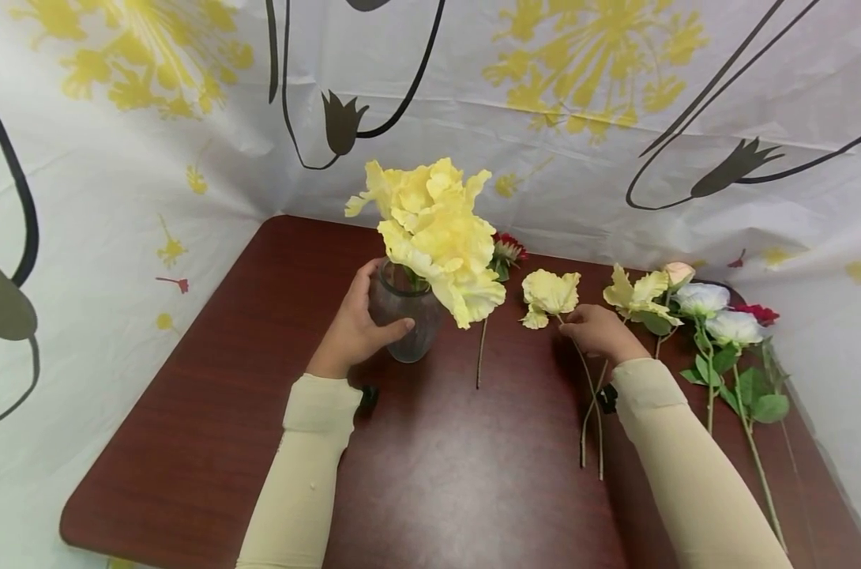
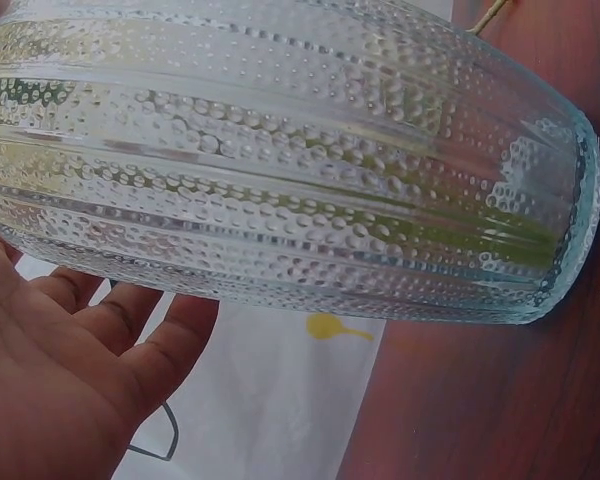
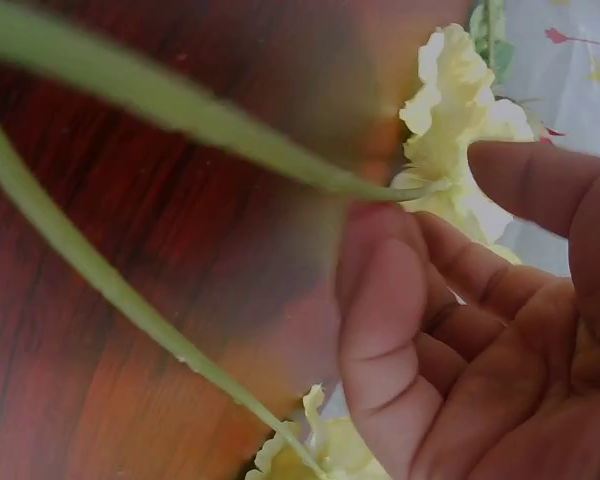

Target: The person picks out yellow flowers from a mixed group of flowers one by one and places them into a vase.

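Observation:
My left hand (image 1: 355, 328) grips a clear ribbed glass vase (image 1: 412, 340), its thumb across the near side. Large yellow flowers (image 1: 438, 229) spill out of the mouth and hide part of the rim. Through the bumpy glass (image 2: 280, 170), green stems show in the left wrist view. At the right, my right hand (image 1: 601, 332) pinches a yellow flower (image 1: 553, 291) just below its head. In the right wrist view its green stem (image 3: 210, 125) runs over the curled forefinger, with the thumb on the other side. A second yellow flower (image 1: 637, 294) lies beside this hand, its stem crossing the first.
A red flower (image 1: 509, 249) lies behind the vase, its stem toward me. White roses (image 1: 732, 325), a pink bud (image 1: 678, 273) and another red flower (image 1: 757, 314) lie along the right edge of the dark wooden table (image 1: 210, 427). A patterned white sheet hangs behind.

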The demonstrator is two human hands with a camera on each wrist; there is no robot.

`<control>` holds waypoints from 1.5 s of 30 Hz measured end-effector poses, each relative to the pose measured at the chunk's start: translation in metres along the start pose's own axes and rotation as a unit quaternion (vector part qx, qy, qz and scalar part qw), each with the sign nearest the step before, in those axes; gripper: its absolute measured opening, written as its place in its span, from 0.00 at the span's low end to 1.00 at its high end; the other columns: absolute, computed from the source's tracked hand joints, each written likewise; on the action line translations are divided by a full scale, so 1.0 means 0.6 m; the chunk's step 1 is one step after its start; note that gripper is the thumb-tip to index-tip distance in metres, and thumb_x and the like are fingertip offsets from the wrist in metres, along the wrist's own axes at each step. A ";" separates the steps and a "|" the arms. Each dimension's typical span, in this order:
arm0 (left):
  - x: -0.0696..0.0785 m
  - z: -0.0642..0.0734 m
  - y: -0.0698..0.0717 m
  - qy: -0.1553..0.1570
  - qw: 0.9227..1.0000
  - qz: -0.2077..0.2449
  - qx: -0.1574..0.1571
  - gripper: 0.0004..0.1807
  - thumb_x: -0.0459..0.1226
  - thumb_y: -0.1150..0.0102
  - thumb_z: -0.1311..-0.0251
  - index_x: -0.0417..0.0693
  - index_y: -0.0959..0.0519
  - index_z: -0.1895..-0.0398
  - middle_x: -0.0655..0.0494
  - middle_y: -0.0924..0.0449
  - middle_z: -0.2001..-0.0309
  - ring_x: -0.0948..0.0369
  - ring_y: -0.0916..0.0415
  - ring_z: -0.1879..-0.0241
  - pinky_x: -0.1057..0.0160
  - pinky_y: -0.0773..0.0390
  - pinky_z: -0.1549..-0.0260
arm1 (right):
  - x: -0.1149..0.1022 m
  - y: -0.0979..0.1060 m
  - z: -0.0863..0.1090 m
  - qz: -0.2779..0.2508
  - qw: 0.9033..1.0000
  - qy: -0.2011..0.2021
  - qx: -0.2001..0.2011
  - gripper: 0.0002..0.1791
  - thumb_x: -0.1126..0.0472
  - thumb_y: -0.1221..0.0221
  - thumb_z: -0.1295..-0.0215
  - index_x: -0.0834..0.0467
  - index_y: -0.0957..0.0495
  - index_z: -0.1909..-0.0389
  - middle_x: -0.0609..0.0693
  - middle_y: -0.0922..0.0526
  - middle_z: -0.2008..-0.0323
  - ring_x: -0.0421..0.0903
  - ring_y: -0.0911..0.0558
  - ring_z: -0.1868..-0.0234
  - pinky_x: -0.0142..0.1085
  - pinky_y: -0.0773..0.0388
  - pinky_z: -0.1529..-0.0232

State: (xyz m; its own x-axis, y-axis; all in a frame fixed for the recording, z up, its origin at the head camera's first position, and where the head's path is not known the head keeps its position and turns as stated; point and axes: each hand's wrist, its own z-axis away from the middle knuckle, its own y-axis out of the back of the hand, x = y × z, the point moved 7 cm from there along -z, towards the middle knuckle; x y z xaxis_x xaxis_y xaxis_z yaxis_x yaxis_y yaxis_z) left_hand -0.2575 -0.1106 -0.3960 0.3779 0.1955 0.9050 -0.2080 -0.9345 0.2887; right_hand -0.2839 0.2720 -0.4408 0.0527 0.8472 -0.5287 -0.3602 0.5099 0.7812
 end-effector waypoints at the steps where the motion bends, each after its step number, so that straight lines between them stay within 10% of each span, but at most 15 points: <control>1: 0.001 0.000 -0.001 -0.002 1.000 0.000 0.000 0.51 0.48 0.28 0.48 0.60 0.48 0.24 0.57 0.40 0.33 0.59 0.36 0.37 0.48 0.31 0.41 | 0.001 0.001 -0.001 0.001 1.000 0.001 0.003 0.17 0.58 0.46 0.28 0.68 0.25 0.49 0.57 0.22 0.67 0.48 0.23 0.71 0.40 0.23 0.71; 17: 0.002 -0.002 -0.003 0.006 1.000 -0.008 -0.004 0.51 0.46 0.29 0.48 0.58 0.49 0.24 0.55 0.40 0.32 0.57 0.38 0.35 0.46 0.33 0.40 | 0.004 0.003 0.010 -0.086 0.996 -0.001 0.019 0.07 0.67 0.51 0.28 0.69 0.29 0.57 0.57 0.25 0.70 0.46 0.24 0.74 0.39 0.24 0.71; 25: 0.053 0.009 0.001 0.024 1.000 -0.004 -0.008 0.49 0.40 0.31 0.47 0.47 0.49 0.24 0.46 0.40 0.33 0.52 0.39 0.35 0.45 0.36 0.39 | -0.012 0.021 0.016 -0.102 0.992 0.022 0.070 0.10 0.66 0.51 0.26 0.70 0.29 0.53 0.58 0.23 0.71 0.47 0.23 0.75 0.38 0.23 0.72; 45: 0.064 0.012 0.000 0.014 1.000 0.002 -0.008 0.48 0.36 0.32 0.47 0.44 0.49 0.25 0.44 0.40 0.34 0.51 0.37 0.37 0.45 0.33 0.41 | -0.023 0.048 0.051 -0.258 0.945 0.040 0.197 0.19 0.62 0.53 0.24 0.73 0.32 0.41 0.64 0.22 0.59 0.39 0.18 0.69 0.37 0.17 0.66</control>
State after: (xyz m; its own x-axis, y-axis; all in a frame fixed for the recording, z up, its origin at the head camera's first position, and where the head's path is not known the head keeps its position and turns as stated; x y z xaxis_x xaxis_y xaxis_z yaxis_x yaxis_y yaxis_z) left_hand -0.2367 -0.1052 -0.3635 0.3514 0.2012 0.9143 -0.2230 -0.9305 0.2905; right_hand -0.2662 0.2798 -0.4009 0.0502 0.4644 -0.8842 0.0695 0.8816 0.4669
